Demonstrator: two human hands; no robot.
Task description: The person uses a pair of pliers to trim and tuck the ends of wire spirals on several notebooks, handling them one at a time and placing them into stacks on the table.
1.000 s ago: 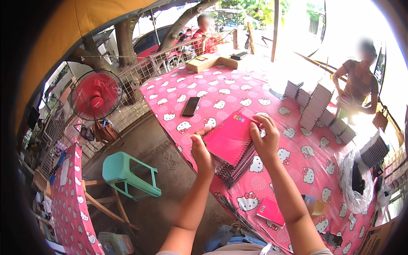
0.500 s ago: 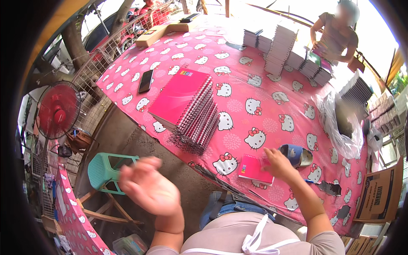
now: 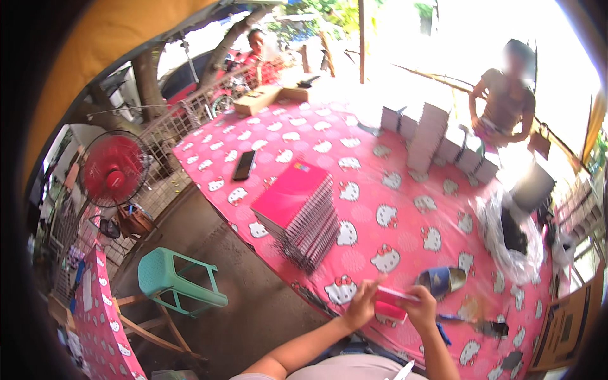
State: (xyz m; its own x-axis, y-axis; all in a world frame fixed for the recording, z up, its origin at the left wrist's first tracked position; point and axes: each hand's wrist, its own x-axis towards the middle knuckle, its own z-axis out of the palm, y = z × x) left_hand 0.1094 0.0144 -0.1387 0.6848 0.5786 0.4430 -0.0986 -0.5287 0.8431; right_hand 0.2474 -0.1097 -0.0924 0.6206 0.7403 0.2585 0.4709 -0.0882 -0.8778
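Note:
Near the table's front edge, my left hand [image 3: 361, 306] and my right hand [image 3: 423, 309] grip a small pink notebook [image 3: 394, 294] from either side. It is raised and tilted so its edge faces me. Below it shows another pink surface [image 3: 391, 311]; whether it is part of the same notebook I cannot tell. Beyond my left hand stands a tall, uneven stack of pink spiral notebooks [image 3: 303, 201]. A blue slipper [image 3: 436, 282] lies just past my right hand. Blue pens [image 3: 443, 334] are to the right of that hand.
The pink patterned tablecloth [image 3: 411, 228] is torn at the right. Also on the table are a phone [image 3: 244, 165], a clear plastic bag [image 3: 532, 256], notebook stacks [image 3: 429, 138] and cardboard boxes [image 3: 258, 100]. A person [image 3: 503, 104] stands across. Left are a green stool [image 3: 166, 273] and a red fan [image 3: 115, 170].
My left hand has come from the left, over the floor, to the small notebook. The notebook, flat before, is now lifted and tilted between both hands. The view has shifted upward.

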